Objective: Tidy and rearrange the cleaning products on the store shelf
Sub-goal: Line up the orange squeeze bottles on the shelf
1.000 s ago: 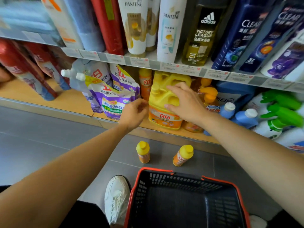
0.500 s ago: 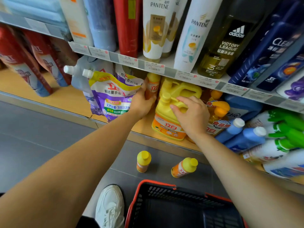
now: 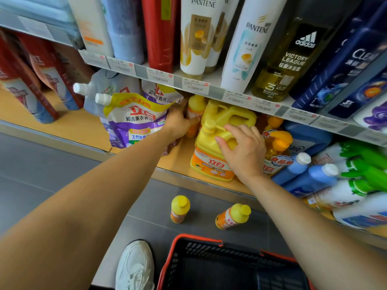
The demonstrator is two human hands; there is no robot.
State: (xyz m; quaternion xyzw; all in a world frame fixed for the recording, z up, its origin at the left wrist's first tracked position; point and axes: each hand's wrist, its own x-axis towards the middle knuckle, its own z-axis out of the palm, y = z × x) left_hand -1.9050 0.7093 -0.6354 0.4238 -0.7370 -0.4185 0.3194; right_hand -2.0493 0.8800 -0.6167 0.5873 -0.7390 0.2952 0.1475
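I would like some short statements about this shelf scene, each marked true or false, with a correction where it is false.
1. The right hand rests on the front yellow jug. True.
2. Both small yellow-capped bottles on the floor lie flat. False: the left small bottle stands upright; the right small bottle is tilted over.
3. The left hand reaches between the purple pouch and the jugs, at a small orange bottle. True.
4. The basket holds several bottles. False: no bottle shows in its visible part.
5. The Pantene bottles stand on the lower shelf. False: the Pantene bottle stands on the upper shelf.
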